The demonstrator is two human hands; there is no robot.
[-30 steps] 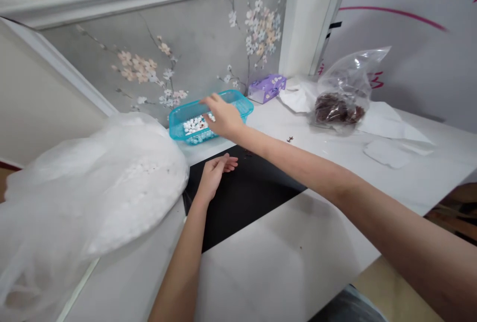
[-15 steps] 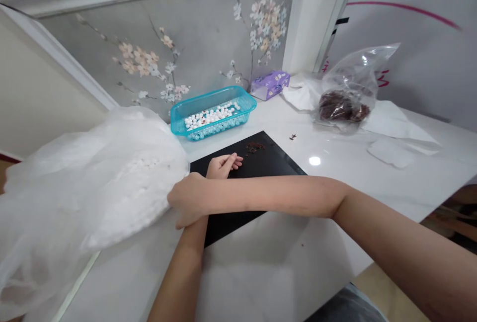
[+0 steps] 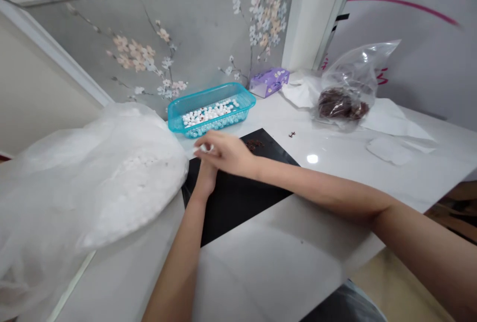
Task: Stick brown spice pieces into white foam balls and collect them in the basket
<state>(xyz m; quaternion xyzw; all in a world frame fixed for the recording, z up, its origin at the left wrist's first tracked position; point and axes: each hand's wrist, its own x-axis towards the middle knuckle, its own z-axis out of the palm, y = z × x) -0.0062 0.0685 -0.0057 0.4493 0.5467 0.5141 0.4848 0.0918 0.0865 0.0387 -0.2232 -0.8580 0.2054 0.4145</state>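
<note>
My right hand [image 3: 225, 153] hovers over the black mat [image 3: 238, 198], fingers pinched on a small white piece [image 3: 204, 148]. Beneath it lies my left hand [image 3: 205, 177] on the mat, almost wholly covered by the right hand, so its fingers do not show. A big clear plastic bag of white pieces [image 3: 85, 188] bulges at the left, touching the mat's edge. Behind the mat stands a turquoise basket [image 3: 179, 109] with several white pieces inside. A little heap of dark bits [image 3: 255, 144] rests at the mat's far corner.
A purple tissue box [image 3: 269, 81] stands against the flowered wall. A clear bag with dark brown stuff [image 3: 345, 98] and white sheets [image 3: 387, 118] lie at the back right of the white table [image 3: 298, 242]. The table's edge runs along the lower right.
My right hand went from the basket to the big bag at the left, then came back over the mat with a white piece pinched in it. The left hand stayed on the mat.
</note>
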